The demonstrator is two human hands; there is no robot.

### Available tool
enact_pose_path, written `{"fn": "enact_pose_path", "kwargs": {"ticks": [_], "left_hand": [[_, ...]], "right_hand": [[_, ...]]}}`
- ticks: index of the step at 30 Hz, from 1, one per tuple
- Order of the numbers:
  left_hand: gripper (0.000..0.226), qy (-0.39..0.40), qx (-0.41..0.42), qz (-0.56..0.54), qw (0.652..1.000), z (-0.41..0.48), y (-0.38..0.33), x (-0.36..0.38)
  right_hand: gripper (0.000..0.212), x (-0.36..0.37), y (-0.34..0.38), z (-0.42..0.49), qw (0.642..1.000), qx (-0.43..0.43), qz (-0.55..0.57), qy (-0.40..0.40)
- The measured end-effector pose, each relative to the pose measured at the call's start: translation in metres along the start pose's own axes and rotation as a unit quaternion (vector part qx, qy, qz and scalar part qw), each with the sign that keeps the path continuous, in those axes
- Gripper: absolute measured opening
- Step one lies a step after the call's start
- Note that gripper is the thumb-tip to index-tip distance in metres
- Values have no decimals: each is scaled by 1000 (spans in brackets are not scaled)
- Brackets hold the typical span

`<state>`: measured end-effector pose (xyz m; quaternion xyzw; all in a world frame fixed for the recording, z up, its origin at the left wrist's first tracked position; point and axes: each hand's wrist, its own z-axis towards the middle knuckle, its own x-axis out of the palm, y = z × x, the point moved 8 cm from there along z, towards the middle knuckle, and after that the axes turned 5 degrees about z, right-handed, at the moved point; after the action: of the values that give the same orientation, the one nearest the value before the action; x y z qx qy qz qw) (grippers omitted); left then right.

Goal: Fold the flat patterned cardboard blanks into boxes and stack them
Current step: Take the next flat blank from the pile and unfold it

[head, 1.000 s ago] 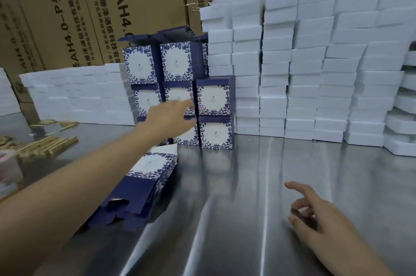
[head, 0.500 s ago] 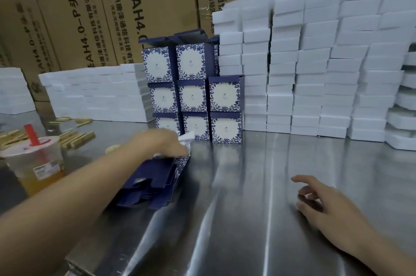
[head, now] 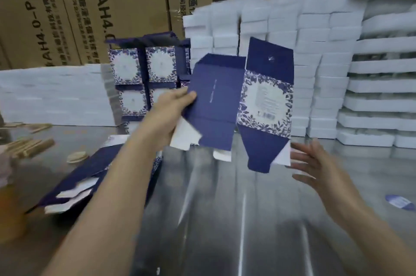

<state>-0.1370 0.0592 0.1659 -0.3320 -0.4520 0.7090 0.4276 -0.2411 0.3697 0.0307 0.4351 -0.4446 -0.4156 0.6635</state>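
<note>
My left hand (head: pixel 171 113) grips the left edge of a flat navy and floral-patterned cardboard blank (head: pixel 243 104) and holds it upright above the steel table (head: pixel 225 219). To the right of the blank's lower flap, my right hand (head: pixel 315 163) is open with spread fingers and touches nothing that I can tell. A pile of flat blanks (head: pixel 90 176) lies on the table under my left forearm. Folded patterned boxes (head: pixel 144 77) stand stacked at the back, partly hidden by the raised blank.
Tall stacks of white foam trays (head: pixel 315 62) fill the back right, and lower white stacks (head: pixel 51 95) the back left. Brown cartons (head: pixel 112 5) line the wall. Wooden sticks (head: pixel 29 143) lie at the left. A small navy oval piece (head: pixel 399 202) lies at the right edge.
My left hand took a blank from the pile and lifted it upright in front of me. My right hand rose from the table toward the blank's right side.
</note>
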Motion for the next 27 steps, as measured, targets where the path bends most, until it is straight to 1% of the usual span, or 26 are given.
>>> {"fn": "enact_pose_path", "kwargs": {"ticks": [1, 2, 4, 6, 8, 10, 11, 13, 14, 16, 18, 19, 21, 23, 25, 27], "left_hand": [[19, 1, -38, -53, 998, -6, 34, 13], [19, -1, -70, -85, 994, -11, 65, 26], [20, -1, -123, -102, 987, -20, 114, 49], [21, 9, -159, -98, 982, -25, 146, 67], [20, 16, -198, -85, 976, -33, 169, 79], [21, 11, -241, -51, 969, -40, 189, 83], [23, 1, -252, -43, 967, -42, 195, 82], [24, 9, -264, -59, 963, -42, 197, 83], [27, 29, -265, -84, 960, -42, 194, 85], [44, 95, -247, -132, 955, -43, 184, 92], [65, 159, -209, -146, 954, -47, 169, 103], [72, 172, -189, -147, 956, -48, 161, 106], [81, 152, -156, -155, 964, -45, 144, 104], [82, 127, -123, -166, 970, -42, 130, 95], [78, 126, -101, -165, 973, -41, 120, 92], [67, 139, -83, -185, 969, -43, 109, 97]], "right_hand": [[54, -3, 3, 0, 1000, 2, 23, 2], [47, -6, 4, 2, 999, 5, 36, -2], [29, -17, 1, 6, 1000, 2, 19, -18], [18, -30, -10, 10, 998, 12, -32, -45], [14, -39, -30, 9, 994, 53, -76, -55], [12, -43, -46, 6, 987, 88, -127, -47], [12, -45, -49, 6, 985, 94, -139, -50], [15, -47, -48, 8, 987, 91, -119, -53], [17, -45, -47, 9, 990, 90, -103, -40], [27, -32, -38, 6, 994, 92, -66, 8], [47, -17, -25, 2, 995, 76, -38, 60], [55, -10, -16, 1, 994, 59, -38, 81], [62, 0, 2, -1, 993, 18, -43, 107], [67, 3, 19, -2, 993, -16, -42, 106], [70, 4, 27, -3, 993, -35, -41, 107], [65, 11, 23, -5, 990, -22, -30, 136]]}}
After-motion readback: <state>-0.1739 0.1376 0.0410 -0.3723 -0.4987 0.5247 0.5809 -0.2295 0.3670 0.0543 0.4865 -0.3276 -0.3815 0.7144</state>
